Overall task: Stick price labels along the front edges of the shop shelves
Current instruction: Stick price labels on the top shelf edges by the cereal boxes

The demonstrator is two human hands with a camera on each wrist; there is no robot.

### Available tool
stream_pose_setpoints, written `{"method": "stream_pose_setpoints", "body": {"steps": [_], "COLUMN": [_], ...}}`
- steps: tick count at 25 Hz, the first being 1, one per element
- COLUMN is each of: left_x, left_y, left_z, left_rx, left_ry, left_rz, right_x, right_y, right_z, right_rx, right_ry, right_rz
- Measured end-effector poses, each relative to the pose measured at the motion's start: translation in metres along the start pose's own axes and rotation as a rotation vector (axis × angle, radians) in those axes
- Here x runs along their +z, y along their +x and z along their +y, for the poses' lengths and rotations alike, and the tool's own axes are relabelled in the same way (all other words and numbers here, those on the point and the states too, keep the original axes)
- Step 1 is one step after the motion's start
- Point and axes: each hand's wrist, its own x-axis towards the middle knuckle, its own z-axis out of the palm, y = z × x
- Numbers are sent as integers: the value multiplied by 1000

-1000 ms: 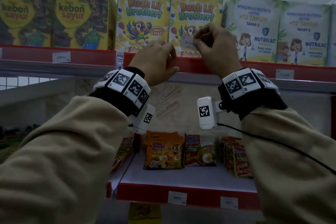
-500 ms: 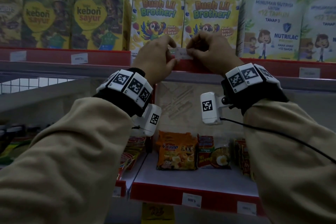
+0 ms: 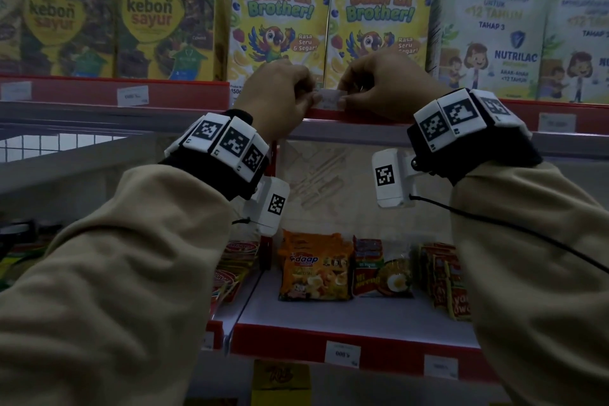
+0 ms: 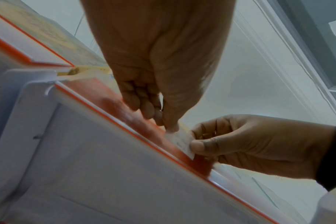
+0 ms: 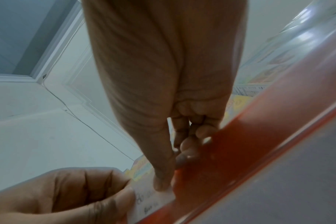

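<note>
Setting: shop shelving with a red front strip [image 3: 184, 94] running along the upper shelf, serving here as the landmark; lighting is dim.
Above the strip: boxes are standing in a row, two "kebon sayur" boxes [image 3: 164, 23] toward its left end, two "Buah Lil Brother!" cereal boxes [image 3: 280, 20] over its middle, "Nutrilac" boxes [image 3: 491, 36] toward its right end.
Price label: a small white price label [image 3: 329, 98] is lying against the face of the strip, below the right-hand cereal box; handwriting on it is showing in the right wrist view but is not readable.
Left hand: the left hand [image 3: 280, 92] is pinching the label's left end, thumb on its face, remaining fingers curled.
Right hand: the right hand [image 3: 385, 86] is pinching the label's right end, thumb pressing it toward the strip, fingers curled behind.
Other labels: white labels [image 3: 132, 95] are already sitting on the strip to the left and right of the hands.
Below the strip: noodle packets [image 3: 314, 269] are lying on a lower shelf, its own red edge carrying two labels [image 3: 342, 354].
</note>
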Motion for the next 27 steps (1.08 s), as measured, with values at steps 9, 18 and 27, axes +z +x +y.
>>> {"method": "stream_pose_setpoints", "body": {"steps": [9,18,27], "left_x": [-1,-7,-9], "left_y": [0,4,2], "left_z": [-2,1,7], "left_rx": [23,39,-17], "left_ry": [-7,51,72], "left_rz": [-11,-57,-67], "right_x": [-3,-4,3], "right_y": [0,0,-8], "right_z": [-3,-7,-5], "right_rx": [10,18,53], "right_ry": [-42,-100,21], "right_rz": [-71,-94,1]}}
